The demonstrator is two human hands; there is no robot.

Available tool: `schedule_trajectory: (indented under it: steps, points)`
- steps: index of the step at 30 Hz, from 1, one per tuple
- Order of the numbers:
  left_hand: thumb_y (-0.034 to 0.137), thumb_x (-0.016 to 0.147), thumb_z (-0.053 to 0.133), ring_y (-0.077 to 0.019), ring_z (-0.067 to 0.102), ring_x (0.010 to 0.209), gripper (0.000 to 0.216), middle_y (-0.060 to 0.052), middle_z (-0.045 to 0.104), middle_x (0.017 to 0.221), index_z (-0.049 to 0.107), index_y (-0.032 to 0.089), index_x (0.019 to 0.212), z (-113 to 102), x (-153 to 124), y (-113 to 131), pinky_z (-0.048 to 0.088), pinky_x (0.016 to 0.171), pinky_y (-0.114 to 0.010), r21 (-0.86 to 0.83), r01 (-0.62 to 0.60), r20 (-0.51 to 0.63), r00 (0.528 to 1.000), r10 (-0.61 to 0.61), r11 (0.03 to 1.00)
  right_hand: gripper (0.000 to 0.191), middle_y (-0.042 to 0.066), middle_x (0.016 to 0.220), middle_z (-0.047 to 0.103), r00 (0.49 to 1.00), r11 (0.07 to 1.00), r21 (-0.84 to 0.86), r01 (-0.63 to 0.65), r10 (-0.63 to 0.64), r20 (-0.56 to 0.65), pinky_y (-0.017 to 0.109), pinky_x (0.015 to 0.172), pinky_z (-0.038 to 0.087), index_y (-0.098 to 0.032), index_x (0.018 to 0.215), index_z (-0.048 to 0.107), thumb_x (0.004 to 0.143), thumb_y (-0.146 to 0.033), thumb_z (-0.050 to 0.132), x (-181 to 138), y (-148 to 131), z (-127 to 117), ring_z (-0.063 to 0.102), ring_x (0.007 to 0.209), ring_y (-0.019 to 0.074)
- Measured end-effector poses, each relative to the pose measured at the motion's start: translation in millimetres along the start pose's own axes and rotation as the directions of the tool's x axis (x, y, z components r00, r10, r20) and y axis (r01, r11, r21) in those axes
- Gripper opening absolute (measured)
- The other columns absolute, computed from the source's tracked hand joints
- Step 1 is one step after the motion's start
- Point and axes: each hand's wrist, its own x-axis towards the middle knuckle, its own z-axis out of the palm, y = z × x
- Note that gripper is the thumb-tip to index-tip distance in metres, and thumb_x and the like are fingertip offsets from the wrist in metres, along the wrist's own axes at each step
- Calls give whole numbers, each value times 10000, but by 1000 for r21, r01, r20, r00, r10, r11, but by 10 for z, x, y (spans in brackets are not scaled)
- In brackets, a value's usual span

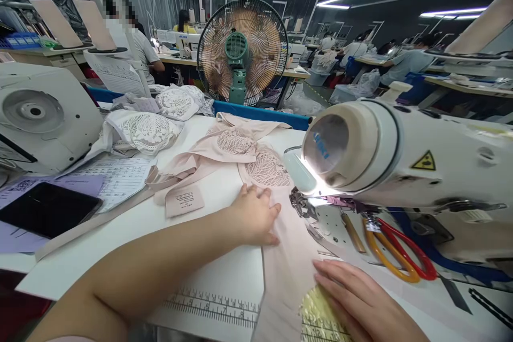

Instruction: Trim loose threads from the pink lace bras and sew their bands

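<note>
A pale pink lace bra (269, 166) lies across the white sewing table, its band running toward me beside the sewing machine's needle area (306, 206). My left hand (254, 214) rests on the fabric just below the lace cup, fingers spread. My right hand (356, 296) lies flat, fingers stretched, at the right edge of the pink band, partly over a shiny yellow patch (316, 307) on the table. Its thumb is hidden. A printed care label (184, 201) lies left of my left hand, by the pink straps.
The white sewing machine (360, 144) fills the right side. Scissors with red and orange handles (395, 251) lie under its arm. White lace bras (150, 131), a black phone (48, 208) and written sheets (122, 179) are at left. A fan (242, 51) stands behind; several people work beyond.
</note>
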Motion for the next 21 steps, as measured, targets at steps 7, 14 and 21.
schedule_trajectory:
  steps: [7,14,21]
  points:
    - [312,931,538,-416,349,1369,507,-251,353,1504,455,139,1401,24,49,-34,318,1041,-626,162,-24,-141,989,47,986,317,71,1271,641,1000,1000,16,-19,19,-4,343,882,583,-212,1215,625,924,-221,497,88,20,47,610,1152,240]
    - [186,933,473,-196,616,875,232,-113,662,1036,693,122,974,306,-43,314,505,687,-295,223,-400,-256,856,449,889,344,77,1264,642,1000,1000,21,-20,20,-15,320,884,578,-202,1236,618,916,-217,494,109,44,97,611,1142,235]
    - [294,883,596,-227,581,895,176,-105,638,1089,710,177,949,294,-54,302,482,701,-348,288,-441,-102,868,486,850,334,113,1201,674,998,998,62,-22,25,-53,293,832,589,-162,1212,625,913,-158,476,316,19,16,653,1044,214]
